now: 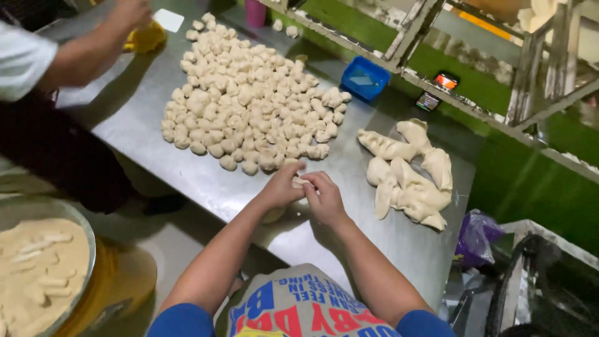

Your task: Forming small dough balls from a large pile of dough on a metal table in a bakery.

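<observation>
Steel counter (143,118) is pretty much buried under a big heap of pale dough balls (249,93), and right at the near edge a small dough piece (301,182) is being pinched between the left hand (282,187) and the right hand (324,196), both curled tight around it with fingertips pressed together. Off to the right, a lump of stretched dough strips (409,171) is laid near the right hand, a blue tray (365,78) is parked just beyond the heap, and another person's hand (128,12) is seen at the counter's far end.
</observation>
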